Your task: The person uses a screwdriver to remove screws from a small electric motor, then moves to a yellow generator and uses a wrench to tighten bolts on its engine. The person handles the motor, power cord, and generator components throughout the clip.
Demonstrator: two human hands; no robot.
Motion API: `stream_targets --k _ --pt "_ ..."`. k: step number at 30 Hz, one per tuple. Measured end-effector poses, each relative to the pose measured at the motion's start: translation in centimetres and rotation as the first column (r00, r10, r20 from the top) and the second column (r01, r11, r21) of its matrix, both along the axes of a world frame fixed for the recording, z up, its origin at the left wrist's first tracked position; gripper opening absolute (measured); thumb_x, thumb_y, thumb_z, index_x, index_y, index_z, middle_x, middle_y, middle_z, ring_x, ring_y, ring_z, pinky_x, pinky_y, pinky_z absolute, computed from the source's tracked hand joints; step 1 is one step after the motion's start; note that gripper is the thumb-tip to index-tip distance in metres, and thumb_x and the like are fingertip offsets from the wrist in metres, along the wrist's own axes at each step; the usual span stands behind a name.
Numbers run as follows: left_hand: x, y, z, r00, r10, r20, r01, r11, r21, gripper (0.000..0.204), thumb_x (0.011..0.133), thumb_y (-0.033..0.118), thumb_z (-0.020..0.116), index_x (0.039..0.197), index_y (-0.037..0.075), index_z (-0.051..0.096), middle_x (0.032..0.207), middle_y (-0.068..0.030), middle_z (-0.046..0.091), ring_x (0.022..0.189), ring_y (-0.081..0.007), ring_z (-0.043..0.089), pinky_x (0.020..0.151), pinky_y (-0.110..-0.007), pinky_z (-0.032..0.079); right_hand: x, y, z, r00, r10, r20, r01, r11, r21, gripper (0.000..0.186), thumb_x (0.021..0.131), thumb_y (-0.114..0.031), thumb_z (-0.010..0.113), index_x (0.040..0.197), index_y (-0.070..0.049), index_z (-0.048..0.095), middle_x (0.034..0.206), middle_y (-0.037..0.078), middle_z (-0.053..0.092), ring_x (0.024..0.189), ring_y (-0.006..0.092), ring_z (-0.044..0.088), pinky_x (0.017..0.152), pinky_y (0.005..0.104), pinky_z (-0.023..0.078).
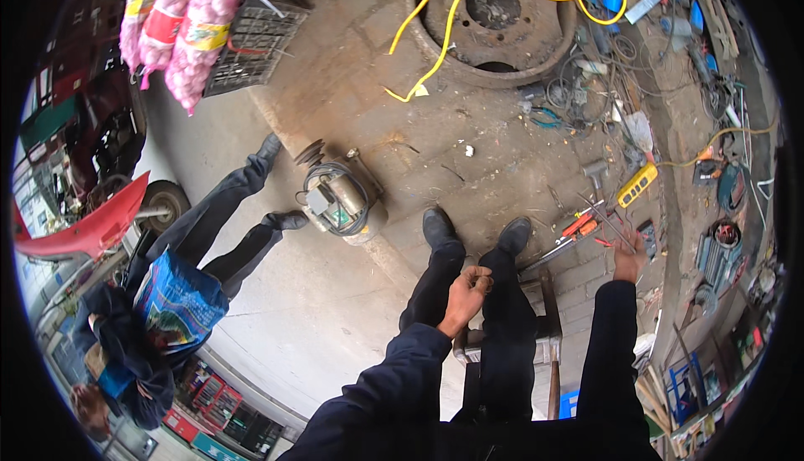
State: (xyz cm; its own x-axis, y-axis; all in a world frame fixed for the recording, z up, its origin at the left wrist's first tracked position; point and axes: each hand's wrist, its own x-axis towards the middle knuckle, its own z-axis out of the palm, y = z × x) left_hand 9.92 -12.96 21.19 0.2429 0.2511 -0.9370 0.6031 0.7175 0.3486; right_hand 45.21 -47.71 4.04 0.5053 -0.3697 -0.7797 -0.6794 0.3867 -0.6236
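My left hand (469, 295) is closed in front of my knees, pinching something small and thin, perhaps wire, too small to make out. My right hand (628, 260) reaches out to the right, fingers curled on a thin dark metal tool (612, 228). Just left of it lie red-handled tools (578, 224) beside long metal rods. Above them are a hammer-like metal tool (596, 172) and a yellow pendant controller (636, 185) on a cord. I sit on a low wooden stool (548, 345), my boots on the paving.
A motor unit (339, 197) with coiled cable stands ahead-left. A rusty wheel rim (494, 34) with yellow hose (452, 17) lies at the top. Pink garlic sacks (201, 59) rest upper left. Another person (126, 352) in dark clothing, with a blue bag, is on the left. Cluttered tools line the right.
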Motion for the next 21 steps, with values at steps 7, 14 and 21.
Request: stream_targets --k 7,14,21 --pt "-3.3 -1.1 5.5 0.998 0.061 0.008 -0.062 0.985 0.159 0.02 0.102 0.006 0.055 0.115 -0.003 0.066 0.092 -0.0072 0.072 0.082 -0.0136 0.068 0.077 -0.027 0.055 0.9 -7.9 7.7 0.999 0.051 0.007 -0.049 0.988 -0.149 0.021 0.101 -0.032 0.043 0.1 -0.016 0.055 0.1 0.005 0.047 0.083 0.0213 0.048 0.08 0.039 0.045" --pt "-0.2 6.5 21.5 0.957 -0.141 0.252 0.023 0.907 0.42 0.033 0.103 0.017 0.059 0.129 -0.004 0.061 0.115 -0.0164 0.071 0.105 -0.0239 0.069 0.092 -0.034 0.054 1.7 17.1 30.2 0.882 0.468 -0.049 -0.403 0.806 0.434 0.026 0.103 -0.013 0.044 0.076 -0.016 0.043 0.049 -0.006 0.028 0.039 0.011 0.026 0.05 0.0326 0.033" --pt "1.1 12.8 38.2 0.809 -0.51 0.293 0.32 0.8 0.508 0.04 0.11 0.031 0.052 0.133 -0.001 0.053 0.112 -0.0193 0.071 0.106 -0.0304 0.07 0.092 -0.041 0.053 -10.2 47.7 51.6 0.434 0.901 0.013 -0.619 0.287 0.731 0.017 0.105 -0.02 0.047 0.097 -0.009 0.057 0.054 -0.004 0.034 0.045 0.012 0.033 0.056 0.032 0.036"
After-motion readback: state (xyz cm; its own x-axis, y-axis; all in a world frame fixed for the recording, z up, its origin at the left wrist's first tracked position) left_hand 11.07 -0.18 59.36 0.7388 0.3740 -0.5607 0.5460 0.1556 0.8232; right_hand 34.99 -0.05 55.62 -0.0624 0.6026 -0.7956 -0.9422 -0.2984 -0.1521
